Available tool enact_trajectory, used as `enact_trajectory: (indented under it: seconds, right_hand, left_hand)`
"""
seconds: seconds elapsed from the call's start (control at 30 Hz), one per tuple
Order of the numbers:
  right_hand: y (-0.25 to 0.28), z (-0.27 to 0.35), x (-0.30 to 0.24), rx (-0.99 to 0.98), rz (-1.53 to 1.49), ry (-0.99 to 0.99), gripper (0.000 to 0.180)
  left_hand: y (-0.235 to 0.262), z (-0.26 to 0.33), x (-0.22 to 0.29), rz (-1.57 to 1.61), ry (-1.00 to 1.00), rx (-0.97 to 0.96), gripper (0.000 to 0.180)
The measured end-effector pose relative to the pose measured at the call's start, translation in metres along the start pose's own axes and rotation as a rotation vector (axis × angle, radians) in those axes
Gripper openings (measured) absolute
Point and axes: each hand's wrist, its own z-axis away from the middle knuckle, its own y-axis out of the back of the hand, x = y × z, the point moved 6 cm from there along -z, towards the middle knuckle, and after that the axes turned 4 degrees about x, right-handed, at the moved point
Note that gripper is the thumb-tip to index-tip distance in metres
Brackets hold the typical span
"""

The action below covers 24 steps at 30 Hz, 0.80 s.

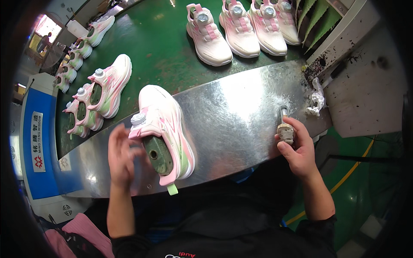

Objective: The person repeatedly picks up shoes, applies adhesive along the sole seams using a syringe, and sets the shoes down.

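Observation:
A white, pink and green sneaker (165,124) lies on the metal plate in front of me, its toe pointing away. A dark green shoe last (158,155) fills its opening, and a round silvery dial (138,119) sits on its tongue. Just left of this shoe is my left hand (121,157), blurred by motion, its fingers apart and nothing seen in them. To the right, my right hand (299,148) is closed around a short tool (285,132) with a lumpy, pale wrapped handle and a metal shaft. The tool's tip points away from me, over the plate.
Beyond the metal plate (232,137) is a green surface (159,51) with several similar sneakers (241,30) at the back and more (109,86) at the left. Crumpled white paper (316,98) lies by a grey panel (370,86) on the right. A blue-fronted machine (34,146) stands left.

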Motion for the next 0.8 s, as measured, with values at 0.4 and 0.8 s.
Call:
enact_trajectory:
  seconds: [0.4, 0.8]
  right_hand:
    - [-0.014, 0.026, -0.023, -0.110, 0.109, 0.155, 0.042]
    - [-0.057, 0.007, -0.086, -0.172, -0.170, 0.321, 0.072]
  left_hand:
    - [-0.039, -0.101, -0.016, -0.174, 0.270, -0.116, 0.044]
    - [-0.089, -0.035, 0.017, 0.637, 0.004, -0.364, 0.057]
